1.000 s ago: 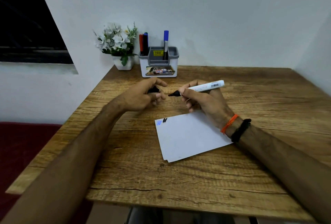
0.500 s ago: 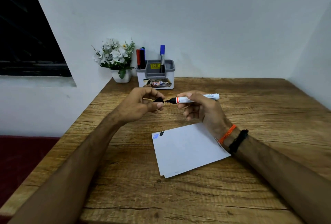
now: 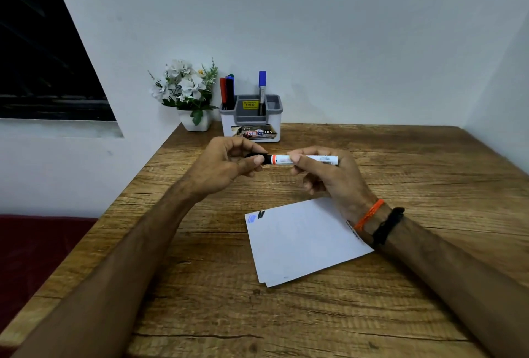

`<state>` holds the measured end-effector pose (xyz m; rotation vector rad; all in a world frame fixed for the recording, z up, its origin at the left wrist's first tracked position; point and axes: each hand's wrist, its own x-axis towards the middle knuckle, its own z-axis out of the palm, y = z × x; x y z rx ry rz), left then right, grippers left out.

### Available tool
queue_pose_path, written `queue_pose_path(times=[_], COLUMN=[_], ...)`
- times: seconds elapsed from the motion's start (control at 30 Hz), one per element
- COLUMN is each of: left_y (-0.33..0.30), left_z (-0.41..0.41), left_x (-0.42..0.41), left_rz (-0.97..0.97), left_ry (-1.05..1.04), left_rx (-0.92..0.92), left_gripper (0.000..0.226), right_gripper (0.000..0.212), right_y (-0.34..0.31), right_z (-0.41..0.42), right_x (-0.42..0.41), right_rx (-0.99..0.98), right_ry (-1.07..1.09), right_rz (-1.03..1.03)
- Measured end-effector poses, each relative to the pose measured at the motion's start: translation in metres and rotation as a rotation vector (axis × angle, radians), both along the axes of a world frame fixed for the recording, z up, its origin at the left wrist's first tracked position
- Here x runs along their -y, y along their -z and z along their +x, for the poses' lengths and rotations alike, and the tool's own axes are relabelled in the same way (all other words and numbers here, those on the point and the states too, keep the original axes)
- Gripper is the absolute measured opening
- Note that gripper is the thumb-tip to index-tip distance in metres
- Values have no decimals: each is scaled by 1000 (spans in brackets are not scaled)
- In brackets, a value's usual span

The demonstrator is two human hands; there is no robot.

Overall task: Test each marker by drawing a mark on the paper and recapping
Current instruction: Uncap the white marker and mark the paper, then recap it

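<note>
Soft, even indoor light, wide-angle view.
Beyond my fingers (image 3: pixel 259 159) the wall (image 3: pixel 343 28) is evenly lit and the window (image 3: pixel 34 51) black; straight edges lean outward, and my forearms nearest the camera look stretched and soft.

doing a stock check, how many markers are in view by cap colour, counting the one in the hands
Black: 2, held marker, one in the holder
Red: 1
Blue: 2
Green: 1, only its tip shows
Total: 6

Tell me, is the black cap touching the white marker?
Touching: the head view shows the black cap in the left hand seated against the white marker.
</note>
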<state>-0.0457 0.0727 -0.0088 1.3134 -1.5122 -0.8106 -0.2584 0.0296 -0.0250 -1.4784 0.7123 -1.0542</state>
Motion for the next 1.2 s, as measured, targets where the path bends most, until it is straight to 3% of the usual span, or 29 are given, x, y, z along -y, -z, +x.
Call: queue_pose_path(times=[0.6,0.8,0.97,1.07,1.2], left_y=[0,-8,-18,-23,-24], left_z=[-3,-5,-13,-19,-25], left_x=[-2,-4,-7,-9,-10], left_rz=[115,13,-67,-149,-219], left_ry=[-61,-192,-268,-263,-253], left_rx=[-109,-341,-401,-370,-334], left_gripper=[12,33,46,58,59], right_gripper=[21,21,52,72,72], right_y=[15,6,-4,-19,-34], right_z=[-4,3,9,15,25], right_x=[13,17,8,4,5], right_rx=[-120,-176,-255,-380,-453], right_ry=[-75,-2,33,81,128], right_rz=[-411,-467,-564,-808,-956])
